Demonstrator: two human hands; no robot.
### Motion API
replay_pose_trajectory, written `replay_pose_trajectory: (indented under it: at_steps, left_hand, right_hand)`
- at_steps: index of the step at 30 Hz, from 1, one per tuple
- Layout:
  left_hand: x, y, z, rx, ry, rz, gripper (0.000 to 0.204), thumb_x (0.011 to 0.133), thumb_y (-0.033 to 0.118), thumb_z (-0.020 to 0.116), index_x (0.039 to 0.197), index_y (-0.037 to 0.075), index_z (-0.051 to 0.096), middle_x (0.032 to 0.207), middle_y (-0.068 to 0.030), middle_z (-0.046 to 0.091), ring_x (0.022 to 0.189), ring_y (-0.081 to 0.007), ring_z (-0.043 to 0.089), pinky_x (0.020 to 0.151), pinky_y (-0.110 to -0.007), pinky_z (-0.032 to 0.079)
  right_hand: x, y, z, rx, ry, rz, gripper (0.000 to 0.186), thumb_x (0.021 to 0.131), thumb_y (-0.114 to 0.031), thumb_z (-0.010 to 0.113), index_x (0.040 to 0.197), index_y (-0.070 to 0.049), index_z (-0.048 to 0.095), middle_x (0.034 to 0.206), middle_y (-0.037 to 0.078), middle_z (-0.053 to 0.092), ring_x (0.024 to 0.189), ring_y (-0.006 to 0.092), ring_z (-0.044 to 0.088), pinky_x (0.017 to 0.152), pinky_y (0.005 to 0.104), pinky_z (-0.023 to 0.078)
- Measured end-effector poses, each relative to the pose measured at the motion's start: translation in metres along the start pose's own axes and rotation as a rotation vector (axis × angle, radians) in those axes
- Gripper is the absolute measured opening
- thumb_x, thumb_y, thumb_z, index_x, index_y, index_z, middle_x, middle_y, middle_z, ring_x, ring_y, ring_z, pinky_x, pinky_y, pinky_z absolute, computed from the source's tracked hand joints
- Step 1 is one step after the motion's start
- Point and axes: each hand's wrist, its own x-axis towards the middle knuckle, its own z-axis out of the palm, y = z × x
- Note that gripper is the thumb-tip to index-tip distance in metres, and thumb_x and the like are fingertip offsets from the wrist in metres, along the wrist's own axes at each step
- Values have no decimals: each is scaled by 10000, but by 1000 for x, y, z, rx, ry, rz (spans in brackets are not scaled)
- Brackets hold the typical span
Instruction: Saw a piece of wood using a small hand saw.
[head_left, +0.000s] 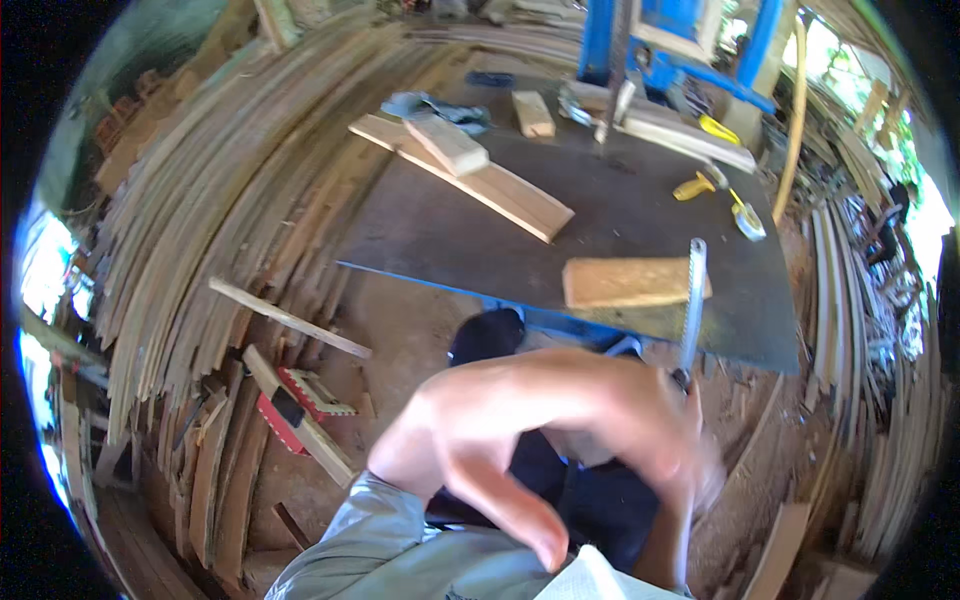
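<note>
My left hand (530,430) arches across my lap, thumb apart from the curved, motion-blurred fingers, with nothing visible in its grasp. Behind those fingers, my right hand (690,405), mostly hidden, grips the dark handle of an upright tool with a long perforated metal blade (694,290). A pale wood block (625,283) lies by the blade on the dark tabletop (470,245). A long board (520,205) with a shorter block (450,145) on it lies farther back. A white object (595,580) shows at the bottom edge.
Yellow-handled tools (693,188), a grey rag (430,108) and a small block (533,112) are on the table. A blue machine frame (750,55) stands at the back. Stacked timber (200,220) fills the left; more strips (845,330) stand right. A red object (275,420) lies on the floor.
</note>
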Motion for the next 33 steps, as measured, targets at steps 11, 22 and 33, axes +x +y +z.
replay_pose_trajectory:
  at_steps: [11,22,33]
  left_hand:
    - [-75,-89,-62,1473,146,-723,1161,803,791,767,1578,-4,428,1428,-251,615,1357,-447,569,1184,-565,425]
    - [-71,-109,-77,1485,101,-754,775,804,593,874,1322,53,670,1189,-173,744,1101,-367,713,990,-476,539]
    - [-69,-129,-62,1492,145,-698,503,851,441,894,1149,69,733,1082,-126,777,1030,-334,720,932,-455,525]
  right_hand:
    - [-7,-8,16,53,-67,101,183,1164,-220,502,1248,-61,537,778,23,603,466,55,449,398,229,338]
    - [20,-38,54,-682,-7,-232,210,1090,-195,588,1164,-10,522,722,276,663,677,493,679,570,569,521]
    - [42,-40,60,-721,10,-233,237,1094,-252,587,1087,-28,512,727,205,693,625,437,695,552,531,543]
